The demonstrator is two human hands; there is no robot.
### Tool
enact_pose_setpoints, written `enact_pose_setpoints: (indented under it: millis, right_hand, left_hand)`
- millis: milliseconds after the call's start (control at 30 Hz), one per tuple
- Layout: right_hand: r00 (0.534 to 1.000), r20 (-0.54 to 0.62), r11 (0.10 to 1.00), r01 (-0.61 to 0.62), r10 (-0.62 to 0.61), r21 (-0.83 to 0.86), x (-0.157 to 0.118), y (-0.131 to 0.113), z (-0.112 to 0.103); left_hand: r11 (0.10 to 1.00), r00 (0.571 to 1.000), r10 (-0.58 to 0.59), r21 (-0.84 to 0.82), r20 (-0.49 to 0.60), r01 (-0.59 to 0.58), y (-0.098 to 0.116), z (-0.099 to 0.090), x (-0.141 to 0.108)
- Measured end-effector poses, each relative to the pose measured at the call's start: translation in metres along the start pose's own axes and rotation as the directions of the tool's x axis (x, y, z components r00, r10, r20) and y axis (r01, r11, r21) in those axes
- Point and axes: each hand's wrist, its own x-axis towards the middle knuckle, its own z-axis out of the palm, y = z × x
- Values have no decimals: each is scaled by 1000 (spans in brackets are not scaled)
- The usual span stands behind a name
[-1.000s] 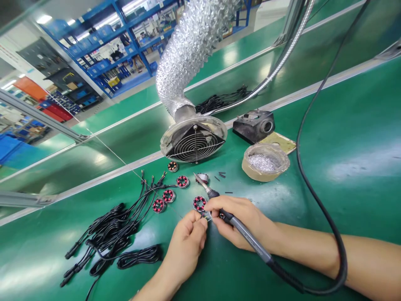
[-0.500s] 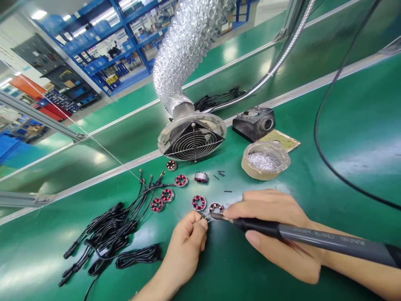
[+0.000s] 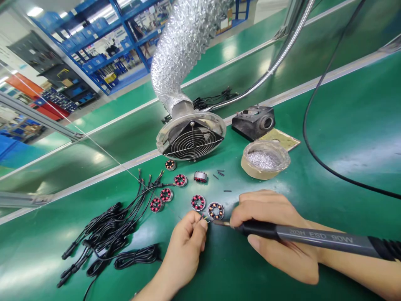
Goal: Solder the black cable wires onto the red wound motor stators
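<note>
My right hand (image 3: 275,234) is closed round a soldering iron (image 3: 322,238) with a dark grey handle marked "ESD 90W". Its tip points left, close to thin wire ends (image 3: 205,218) that stick out of my left hand's pinch. Whether tip and wires touch I cannot tell. My left hand (image 3: 188,242) pinches these wires between thumb and forefinger; what they join onto is hidden. Just beyond the fingertips lie a motor stator with copper windings (image 3: 216,211) and one with red windings (image 3: 198,202). Several more stators (image 3: 166,195) sit farther left and back.
Bundled black cables (image 3: 115,234) lie at the left. A fume extractor hood (image 3: 191,138) on a silver duct stands behind the stators. At the back right are a tub of metal shavings (image 3: 265,161) and a black iron stand (image 3: 253,123). A black cord (image 3: 308,142) curves down the right.
The soldering iron's tip has shifted down and slightly left, off the copper-wound stator and toward the wire ends. My left hand has stayed almost still.
</note>
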Motion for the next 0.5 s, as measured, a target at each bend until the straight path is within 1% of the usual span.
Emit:
enact_pose_setpoints:
  millis: [233,367,500]
  right_hand:
    - [1000,-29,1000,9,-8,20,-1,1,1]
    - [998,-56,1000,-6,6,-5,1,-3,-3]
    - [998,-66,999,4,-7,-39,2,-3,-4]
  left_hand:
    - [1000,1000,8,3,-6,-8,-2,0,0]
    - [1000,1000,9,12,-13,-8,-3,0,0]
    - [1000,1000,10,14,-8,-10,-5,-1,0]
